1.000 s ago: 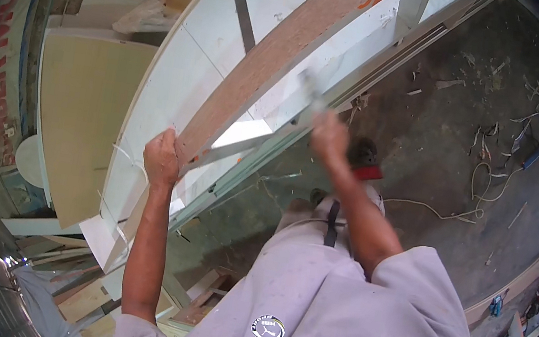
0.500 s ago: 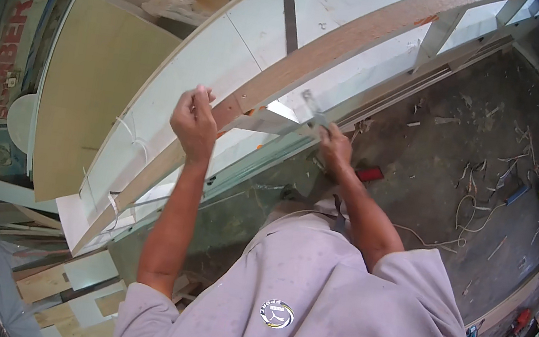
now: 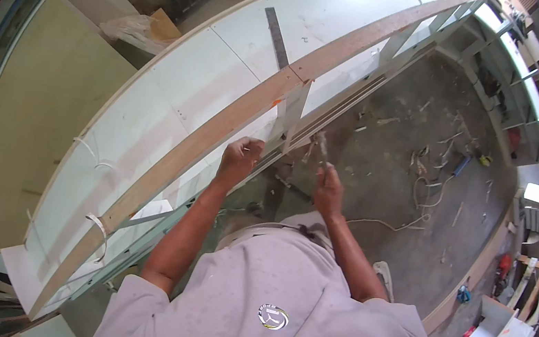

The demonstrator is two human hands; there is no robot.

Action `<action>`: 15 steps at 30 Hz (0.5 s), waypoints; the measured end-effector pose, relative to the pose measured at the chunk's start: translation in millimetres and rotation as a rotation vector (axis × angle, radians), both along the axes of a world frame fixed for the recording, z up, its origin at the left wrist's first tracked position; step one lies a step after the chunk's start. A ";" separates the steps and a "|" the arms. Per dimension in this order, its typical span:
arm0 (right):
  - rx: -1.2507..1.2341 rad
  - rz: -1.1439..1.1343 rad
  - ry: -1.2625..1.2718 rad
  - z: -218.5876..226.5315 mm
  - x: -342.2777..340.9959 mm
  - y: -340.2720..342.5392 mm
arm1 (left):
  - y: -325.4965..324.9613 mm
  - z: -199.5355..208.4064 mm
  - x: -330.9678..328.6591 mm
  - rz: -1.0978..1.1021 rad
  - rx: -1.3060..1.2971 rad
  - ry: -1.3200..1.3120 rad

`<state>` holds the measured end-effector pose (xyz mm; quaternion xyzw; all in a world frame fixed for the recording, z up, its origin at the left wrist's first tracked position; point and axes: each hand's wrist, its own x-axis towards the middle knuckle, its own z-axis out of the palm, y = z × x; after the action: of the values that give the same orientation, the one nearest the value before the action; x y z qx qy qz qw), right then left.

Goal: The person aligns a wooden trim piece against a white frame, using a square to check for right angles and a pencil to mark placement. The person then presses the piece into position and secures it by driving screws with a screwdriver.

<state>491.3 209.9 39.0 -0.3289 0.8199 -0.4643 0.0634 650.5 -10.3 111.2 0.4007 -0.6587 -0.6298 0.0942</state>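
Observation:
My right hand (image 3: 329, 193) grips the handle of a hammer (image 3: 321, 145), its head pointing up and away from me and blurred by motion. To its left, my left hand (image 3: 238, 161) is closed, thumb and fingers pinched together beside the inner edge of a long curved wooden rail (image 3: 213, 125). Whether something small sits in that pinch is too fine to tell. The rail runs along a large white curved panel structure (image 3: 161, 100) with upright dividers under it. A dark flat metal strip (image 3: 276, 38) lies across the white panel, its near end at the rail.
White strips of edging (image 3: 96, 155) curl up from the panel at the left. On the dark floor (image 3: 386, 179) lie offcuts, a cord and a blue-handled tool (image 3: 461, 166). A big pale board (image 3: 46, 121) leans at the far left. White boxes (image 3: 490, 327) stand at the right.
My view has shifted along the rail to the right. My left hand has moved off the rail's upper face to its inner side; my right hand has drawn the hammer back over the floor.

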 end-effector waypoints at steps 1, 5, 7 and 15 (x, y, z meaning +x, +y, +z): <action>0.020 0.021 0.048 3.7 6.6 -1.0 | -2.4 -0.2 -7.3 0.010 0.077 0.061; 0.282 0.152 0.126 40.9 15.8 -25.3 | -9.7 6.9 -22.3 0.082 0.282 0.261; 0.307 0.240 0.136 62.4 17.4 -48.0 | -14.6 12.4 -22.8 0.142 0.332 0.341; 0.477 0.417 0.368 67.1 -23.5 -70.0 | -14.8 -14.6 -76.9 0.408 0.307 0.457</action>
<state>467.8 139.9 106.1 -0.5431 0.8180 -0.1703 0.0828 573.5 -25.1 96.6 0.3821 -0.4244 -0.7634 0.3017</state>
